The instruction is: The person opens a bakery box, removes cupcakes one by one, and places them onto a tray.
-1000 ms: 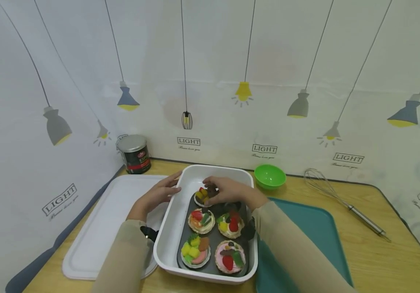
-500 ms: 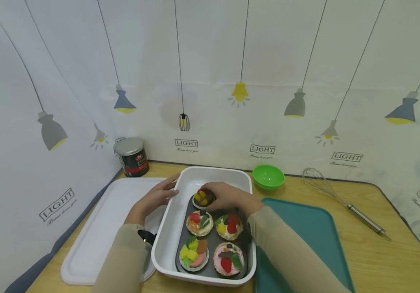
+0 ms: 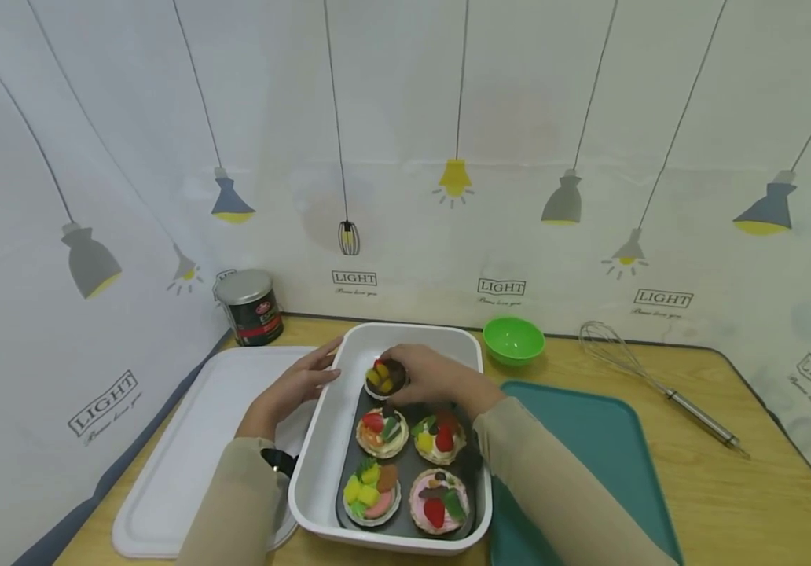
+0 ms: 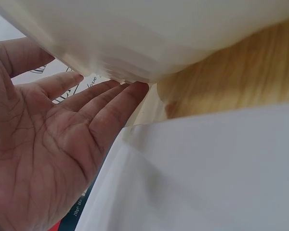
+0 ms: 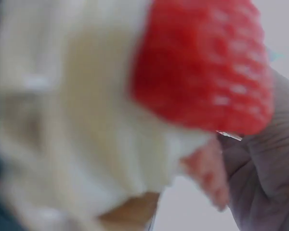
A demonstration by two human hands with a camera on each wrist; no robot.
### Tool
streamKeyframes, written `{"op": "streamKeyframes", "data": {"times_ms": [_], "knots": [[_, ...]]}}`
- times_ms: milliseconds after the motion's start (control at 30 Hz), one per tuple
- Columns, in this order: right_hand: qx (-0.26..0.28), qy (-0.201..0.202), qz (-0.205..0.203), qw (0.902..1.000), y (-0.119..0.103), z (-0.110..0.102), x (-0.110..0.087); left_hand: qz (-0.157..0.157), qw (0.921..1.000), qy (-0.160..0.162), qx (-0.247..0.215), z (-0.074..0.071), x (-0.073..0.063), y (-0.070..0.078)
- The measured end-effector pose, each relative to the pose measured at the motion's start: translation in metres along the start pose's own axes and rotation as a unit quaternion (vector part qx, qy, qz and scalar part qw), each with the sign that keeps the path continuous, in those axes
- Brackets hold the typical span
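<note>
Inside a white tub (image 3: 317, 456), my right hand (image 3: 437, 381) holds a chocolate tart (image 3: 379, 384) topped with yellow fruit, thumb and fingers around its side. Below it, several fruit tarts sit on a dark pan (image 3: 405, 503). The nearest on the right has pink cream (image 3: 439, 501) and a strawberry. A cream tart with a strawberry (image 5: 202, 67) fills the right wrist view, blurred, with the right hand (image 5: 269, 168) behind. My left hand (image 3: 294, 393) has its fingers extended against the tub's left wall. From the left wrist, its fingertips meet the tub's underside (image 4: 149, 38).
A white tray (image 3: 200, 440) lies left, partly under the tub's side. To the right lies a teal tray (image 3: 582, 456). Behind stand a dark tin (image 3: 253, 314) with a silver lid and a green bowl (image 3: 514, 340). A whisk (image 3: 667, 393) lies far right.
My right hand's fingers have settled round the chocolate tart, which has shifted slightly away from the tart below it. My left hand stays at the tub wall. The head view has shifted a little.
</note>
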State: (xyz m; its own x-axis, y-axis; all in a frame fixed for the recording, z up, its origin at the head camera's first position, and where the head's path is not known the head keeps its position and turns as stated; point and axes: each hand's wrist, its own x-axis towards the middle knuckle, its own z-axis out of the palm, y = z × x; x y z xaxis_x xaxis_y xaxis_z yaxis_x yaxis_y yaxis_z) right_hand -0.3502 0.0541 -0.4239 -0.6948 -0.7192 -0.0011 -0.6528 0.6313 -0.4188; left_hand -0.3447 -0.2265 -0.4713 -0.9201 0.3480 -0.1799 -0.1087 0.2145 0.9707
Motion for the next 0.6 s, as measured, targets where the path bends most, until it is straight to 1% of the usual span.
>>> {"op": "streamKeyframes", "data": {"times_ms": [200,400,533,600], "knots": [[0.029,0.022,0.009,0.9993,0.002,-0.013,-0.008,-0.003,1.0,0.002,-0.005,0.002,0.001,-0.001],[0.096,0.037,0.006,0.9947,0.003,-0.033,-0.02,0.001,1.0,0.0,-0.004,0.0,0.0,-0.001],[0.116,0.068,0.005,0.9909,0.008,-0.046,-0.032,0.005,1.0,-0.001,-0.002,0.0,0.0,-0.001],[0.113,0.088,0.003,0.9898,0.014,-0.051,-0.042,0.004,1.0,-0.003,-0.004,0.0,0.001,0.0]]}}
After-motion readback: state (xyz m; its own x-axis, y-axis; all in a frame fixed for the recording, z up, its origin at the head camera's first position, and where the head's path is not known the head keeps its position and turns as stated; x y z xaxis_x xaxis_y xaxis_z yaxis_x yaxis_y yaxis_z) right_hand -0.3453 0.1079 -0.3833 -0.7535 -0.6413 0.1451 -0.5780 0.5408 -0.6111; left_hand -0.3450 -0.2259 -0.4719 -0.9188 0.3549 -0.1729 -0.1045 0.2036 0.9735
